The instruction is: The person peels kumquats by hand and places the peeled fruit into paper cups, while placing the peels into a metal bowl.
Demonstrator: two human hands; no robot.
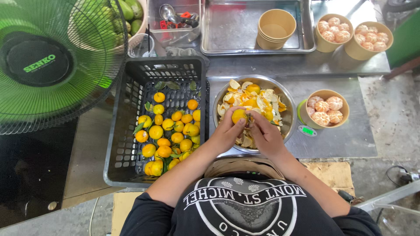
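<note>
While both hands work over the steel bowl at frame centre, the left hand grasps a small unpeeled mandarin, fingers wrapped around its lower side. The right hand is touching the same fruit from the right w/ fingertips pinched at its skin; whether it grips peel or only presses cannot be told.

Bowl contents: orange and white peel scraps, piled approx. to rim level.

Adjacent items:
- Black plastic crate, left of bowl, touching it; holds loose mandarins w/ some green leaves.
- Paper cup, right of bowl, holding peeled fruit; sits on a small scale w/ green display.
- Two more paper cups of peeled fruit, upper right of frame.
- Stack of empty paper cups on a metal tray, top centre.
- Green fan, upper left of frame.

All items rest on a metal tabletop.
</note>
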